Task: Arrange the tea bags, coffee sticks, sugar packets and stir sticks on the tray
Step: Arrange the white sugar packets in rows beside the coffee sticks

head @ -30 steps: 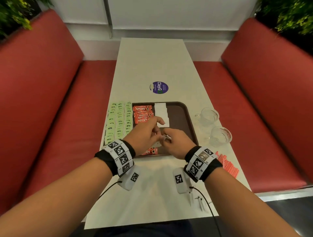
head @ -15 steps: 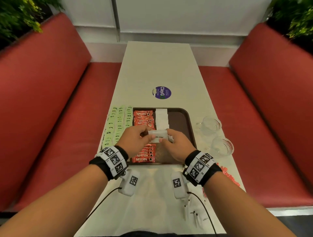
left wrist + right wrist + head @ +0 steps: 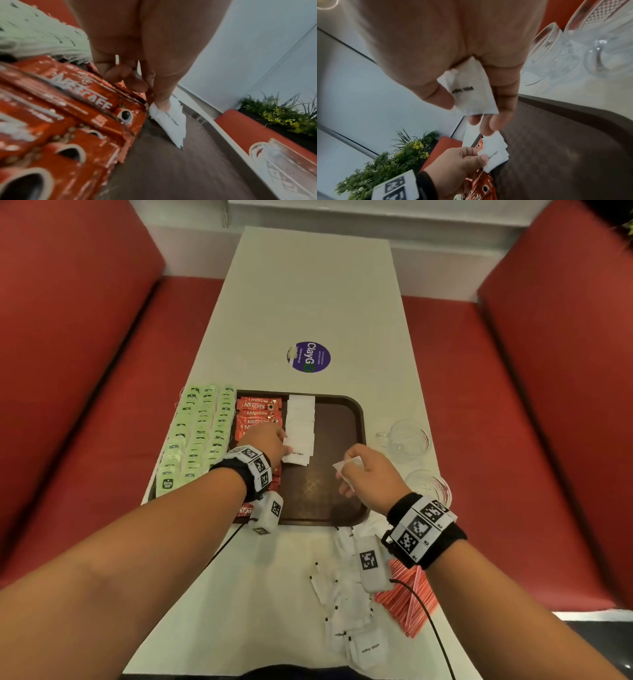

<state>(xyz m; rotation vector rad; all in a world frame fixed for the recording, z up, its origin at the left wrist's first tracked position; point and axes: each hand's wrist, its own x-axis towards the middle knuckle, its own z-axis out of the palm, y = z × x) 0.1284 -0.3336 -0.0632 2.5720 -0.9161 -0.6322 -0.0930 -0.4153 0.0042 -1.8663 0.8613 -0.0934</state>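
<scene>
Left hand (image 3: 265, 444) pinches a white sugar packet (image 3: 297, 457) at the near end of the sugar column (image 3: 301, 419) on the brown tray (image 3: 342, 419), beside the coffee sticks (image 3: 258, 410). Right hand (image 3: 371, 477) grasps more sugar packets (image 3: 471, 92) above the tray.

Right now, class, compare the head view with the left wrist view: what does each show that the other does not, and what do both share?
Only the head view shows the right hand holding sugar packets above the tray, the loose sugar packets and red stir sticks on the table, and the purple sticker.

Only the left wrist view shows a potted plant and the left hand's fingertip pressing a packet's corner.

Both show the left hand, the sugar packet under it, the coffee sticks, the green tea bags and a glass cup.
</scene>
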